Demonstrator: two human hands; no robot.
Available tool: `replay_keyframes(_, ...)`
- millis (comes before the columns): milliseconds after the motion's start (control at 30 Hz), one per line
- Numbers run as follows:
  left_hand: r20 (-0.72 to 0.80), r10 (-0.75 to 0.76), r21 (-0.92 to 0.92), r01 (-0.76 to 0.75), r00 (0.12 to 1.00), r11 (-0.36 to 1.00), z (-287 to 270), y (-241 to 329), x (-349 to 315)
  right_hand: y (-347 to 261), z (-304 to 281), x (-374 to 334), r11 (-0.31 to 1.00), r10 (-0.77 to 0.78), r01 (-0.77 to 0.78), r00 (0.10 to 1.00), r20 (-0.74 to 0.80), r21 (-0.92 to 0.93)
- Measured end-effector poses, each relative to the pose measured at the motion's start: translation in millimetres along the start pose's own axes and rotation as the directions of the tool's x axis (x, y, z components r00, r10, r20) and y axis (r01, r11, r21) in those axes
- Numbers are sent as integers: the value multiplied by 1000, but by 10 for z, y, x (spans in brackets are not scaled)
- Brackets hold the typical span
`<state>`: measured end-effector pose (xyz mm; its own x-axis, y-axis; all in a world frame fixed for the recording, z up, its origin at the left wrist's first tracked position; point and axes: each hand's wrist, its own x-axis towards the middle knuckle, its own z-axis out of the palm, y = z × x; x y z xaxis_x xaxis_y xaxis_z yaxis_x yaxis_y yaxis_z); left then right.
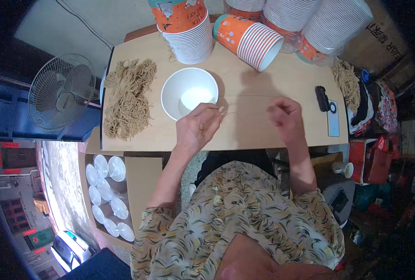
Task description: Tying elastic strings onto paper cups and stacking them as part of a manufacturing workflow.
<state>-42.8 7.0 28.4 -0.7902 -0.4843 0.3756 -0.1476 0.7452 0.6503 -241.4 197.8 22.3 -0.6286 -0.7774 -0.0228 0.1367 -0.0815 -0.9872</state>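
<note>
An open white paper bucket (pixel 169 99) stands upright on the table, its inside facing up. Just at its near right rim is my left hand (pixel 197 128), with thumb and fingers pinched on a thin pale cord (pixel 224 112) whose short end sticks out to the right. My right hand (pixel 287 119) hovers farther right over the table, fingers curled together; what they hold, if anything, is too small to make out. Left of the bucket lies a pile of tan cords (pixel 129 100) in tangled bundles.
Behind are a stack of orange-and-white buckets (pixel 189 44), a stack lying on its side (pixel 249 42) and wrapped stacks (pixel 335 28). A phone (pixel 333 119) and a black object (pixel 322 98) lie right. A fan (pixel 63 93) and a carton of clear lids (pixel 106 191) are left.
</note>
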Motion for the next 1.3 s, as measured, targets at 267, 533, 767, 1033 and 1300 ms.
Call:
replay_keyframes(267, -78, -31, 151, 43, 996, 988, -1, -72, -2, -83, -290, -174, 877, -204, 203, 978, -45, 435)
replay_keyframes(533, -43, -40, 348, 53, 998, 936, -352, -178, -102, -20, -226, -76, 870, -95, 180, 975, -203, 459)
replay_keyframes(767, -62, 12, 449, 17, 998, 894, -428, -256, -138, -24, 6, 15, 931, 58, 67, 944, -325, 360)
replay_keyframes(1033, 168, -316, -371, 356, 934, 857, 96, 137, 51, 3, 668, 336, 737, 119, -77, 993, -16, 672)
replay_keyframes(1300, 566, -351, -604, 665, 746, 440, 244, -8, -91, 156, 766, 406, 711, 148, -138, 988, 45, 689)
